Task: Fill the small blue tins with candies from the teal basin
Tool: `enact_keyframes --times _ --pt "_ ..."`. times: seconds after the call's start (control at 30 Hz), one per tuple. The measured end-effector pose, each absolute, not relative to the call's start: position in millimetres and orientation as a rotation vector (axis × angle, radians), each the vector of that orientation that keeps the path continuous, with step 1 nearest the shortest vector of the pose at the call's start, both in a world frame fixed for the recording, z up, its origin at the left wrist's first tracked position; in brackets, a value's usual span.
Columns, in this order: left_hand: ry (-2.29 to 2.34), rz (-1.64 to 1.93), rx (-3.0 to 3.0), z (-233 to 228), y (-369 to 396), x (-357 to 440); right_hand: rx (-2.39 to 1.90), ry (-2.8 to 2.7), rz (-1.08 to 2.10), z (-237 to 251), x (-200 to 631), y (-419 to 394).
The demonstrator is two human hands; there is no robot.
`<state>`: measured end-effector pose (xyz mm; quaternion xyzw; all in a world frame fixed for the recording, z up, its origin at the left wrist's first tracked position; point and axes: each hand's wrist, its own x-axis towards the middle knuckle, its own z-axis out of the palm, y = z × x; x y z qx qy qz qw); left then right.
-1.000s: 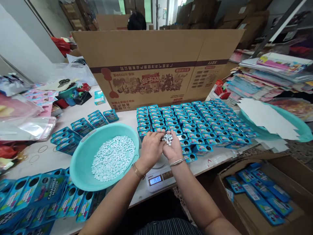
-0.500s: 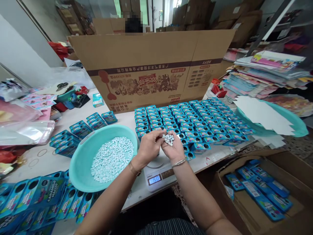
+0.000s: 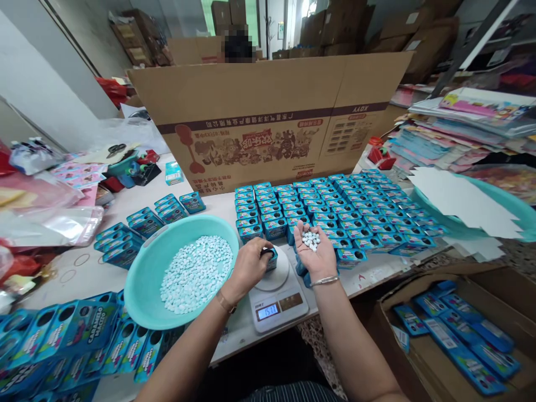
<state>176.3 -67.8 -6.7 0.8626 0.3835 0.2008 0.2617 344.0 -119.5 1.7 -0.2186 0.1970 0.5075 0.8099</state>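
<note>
My left hand grips a small blue tin that stands on the round pan of a white kitchen scale; its display reads about 15. My right hand is held palm up just right of the scale, cupping a small heap of white tablets. A teal basin left of the scale holds many more white tablets. Behind my hands, rows of blue tins cover the table.
A large open cardboard box stands behind the tins. More blue tins and flat blue cartons lie at left. A second teal basin with white card sits at right, a carton of blue packs below it. A person's head shows behind the box.
My hands were together over the scale, the left picking at the tablets in the right palm. Now they are apart: the left has dropped onto the tin on the scale, the right moved right.
</note>
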Motion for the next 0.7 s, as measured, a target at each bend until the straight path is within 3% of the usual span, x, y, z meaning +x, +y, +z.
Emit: enact_keyframes --times 0.27,0.7 --pt "0.952 0.192 2.644 2.1 -65.4 175.1 -0.528 0.437 1.092 -2.6 348.3 -115.8" --pt "0.835 0.095 2.8 0.3 -46.9 185.6 -0.624 0.27 1.084 -24.1 361.9 -104.1"
